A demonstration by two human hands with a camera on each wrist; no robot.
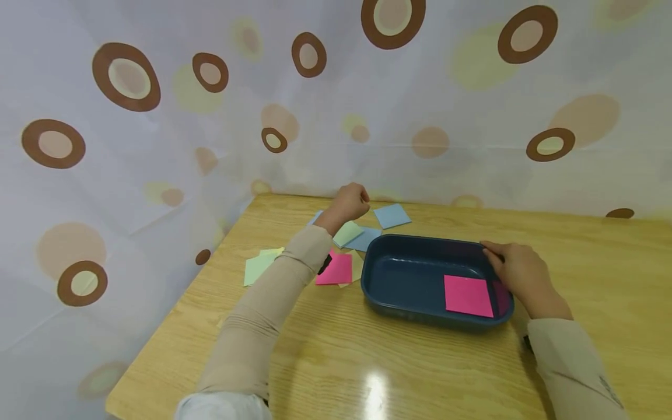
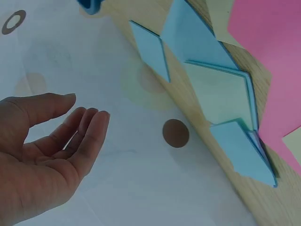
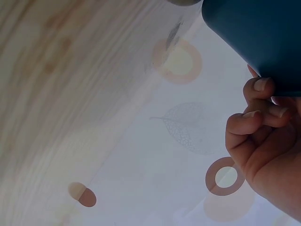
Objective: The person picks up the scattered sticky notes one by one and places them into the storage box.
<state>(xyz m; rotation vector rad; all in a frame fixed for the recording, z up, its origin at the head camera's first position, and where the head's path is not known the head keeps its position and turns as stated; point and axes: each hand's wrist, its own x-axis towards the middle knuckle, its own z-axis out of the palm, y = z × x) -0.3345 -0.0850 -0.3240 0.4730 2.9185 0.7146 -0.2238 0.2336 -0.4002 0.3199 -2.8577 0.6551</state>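
My right hand (image 1: 522, 277) grips the far right corner of a dark blue plastic basin (image 1: 404, 312). In the right wrist view its fingers (image 3: 244, 125) curl at the basin's edge (image 3: 254, 42). A bright pink sticky note (image 1: 469, 296) lies inside, at the basin's right end. My left hand (image 1: 350, 203) hovers over the back of the table, above scattered notes. The left wrist view shows this hand (image 2: 51, 150) with loosely bent fingers and nothing between thumb and fingertips. Nearest to it are a blue note (image 1: 392, 216) and a pale green note (image 1: 347, 233).
More notes lie left of the basin: a pink one (image 1: 336, 269), a pale yellow one (image 1: 357, 265) and light green ones (image 1: 258, 267). The wooden table (image 1: 336, 361) meets a patterned curtain (image 1: 336, 157) at the back and left.
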